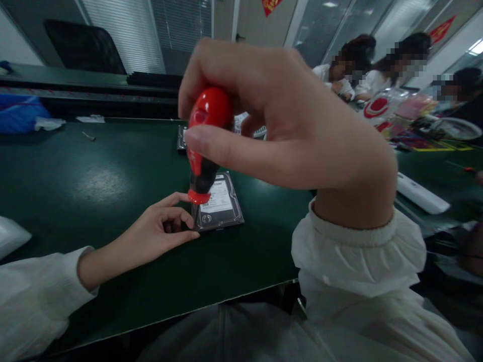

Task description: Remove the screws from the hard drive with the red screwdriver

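My right hand point(287, 110) is wrapped round the red and black handle of a screwdriver point(212, 108). The screwdriver points downward, and its shaft meets the near left corner of a hard drive point(226, 217). This drive lies flat on the green table point(124, 211), with a white label on its upper face. My left hand point(160, 226) grips the drive's left side, thumb at the near corner and fingers along the edge, close beside the screwdriver's shaft. The exact tip is too small to make out.
Behind my right hand, a second drive point(181, 138) is partly hidden. A small screw-like metal piece point(89, 136) and a blue bag point(22, 114) lie to the left. On the right are a long white object point(422, 193) and clutter. Several people sit beyond.
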Motion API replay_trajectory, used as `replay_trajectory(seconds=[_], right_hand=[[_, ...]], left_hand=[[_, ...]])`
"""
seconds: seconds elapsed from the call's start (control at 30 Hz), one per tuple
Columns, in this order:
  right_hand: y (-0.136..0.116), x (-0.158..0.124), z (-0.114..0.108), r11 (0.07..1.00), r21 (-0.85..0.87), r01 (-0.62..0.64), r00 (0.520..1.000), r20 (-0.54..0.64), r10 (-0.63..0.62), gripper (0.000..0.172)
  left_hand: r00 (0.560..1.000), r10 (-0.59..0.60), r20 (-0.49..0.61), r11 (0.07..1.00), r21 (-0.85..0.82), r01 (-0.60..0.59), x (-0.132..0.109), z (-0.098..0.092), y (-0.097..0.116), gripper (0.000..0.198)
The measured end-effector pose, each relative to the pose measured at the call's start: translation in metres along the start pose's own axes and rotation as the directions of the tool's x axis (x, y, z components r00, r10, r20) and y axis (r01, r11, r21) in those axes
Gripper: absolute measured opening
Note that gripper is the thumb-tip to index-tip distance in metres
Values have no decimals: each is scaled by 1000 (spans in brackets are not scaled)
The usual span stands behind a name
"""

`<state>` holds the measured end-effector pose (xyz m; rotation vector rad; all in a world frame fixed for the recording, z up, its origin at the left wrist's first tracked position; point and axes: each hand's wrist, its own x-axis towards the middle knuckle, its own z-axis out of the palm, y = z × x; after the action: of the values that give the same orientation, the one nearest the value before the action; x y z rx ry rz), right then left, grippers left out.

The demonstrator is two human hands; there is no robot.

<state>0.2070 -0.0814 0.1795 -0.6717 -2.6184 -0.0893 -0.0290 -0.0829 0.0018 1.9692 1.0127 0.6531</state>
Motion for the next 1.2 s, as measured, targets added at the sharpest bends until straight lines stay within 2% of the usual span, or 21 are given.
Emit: replay_trajectory(seconds=[0.07,0.13,0.2,0.3,0.4,0.47,0.53,0.67,0.77,0.83,0.9,1.0,1.07,1.2], right_hand=[[1,0,0,1000,-27,-1,1000,-25,0,34],[3,-1,1,1000,17,-13,1000,-25,14,34],[7,-2,1,995,90,-40,999,20,38,32],[10,-3,1,987,160,-10,997,72,-1,27],[8,-2,0,994,110,14,998,65,-21,28],[5,-2,-1,998,54,-18,999,33,16,25],[2,-2,-2,997,69,-39,999,27,38,25],[0,-2,-4,993,114,-37,995,99,26,24],[-3,1,-5,999,-2,-38,995,91,38,21],[-6,2,-5,996,-65,-64,994,84,69,27],[-6,2,-5,994,-59,-88,990,105,94,35],[-2,0,-4,998,61,-31,994,105,25,30],[2,-2,-2,993,117,18,998,60,-25,28],[5,-4,-1,1000,25,-10,1000,14,9,38]], left_hand=[[1000,4,-12,1000,15,-4,0,0,3,21],[1000,-3,-18,1000,25,4,0,-1,5,21],[1000,-15,-18,1000,27,15,-1,0,6,21],[999,-26,-20,999,23,27,-2,0,6,21],[999,-33,-11,999,26,33,-2,0,5,22],[1000,-30,-8,999,43,30,-2,-1,5,23],[1000,-21,-8,998,61,22,-1,-2,5,25],[1000,-11,-10,998,63,11,-1,-2,4,26],[1000,-2,-14,998,64,3,-1,-1,3,27],[1000,3,-13,997,77,-2,-1,-1,3,27],[1000,2,-11,997,83,-1,-1,-1,2,27],[1000,1,-12,997,80,0,-1,-2,2,26],[1000,4,-11,997,82,-3,-1,-2,1,26],[1000,19,-19,997,78,-18,-1,-1,2,27]])
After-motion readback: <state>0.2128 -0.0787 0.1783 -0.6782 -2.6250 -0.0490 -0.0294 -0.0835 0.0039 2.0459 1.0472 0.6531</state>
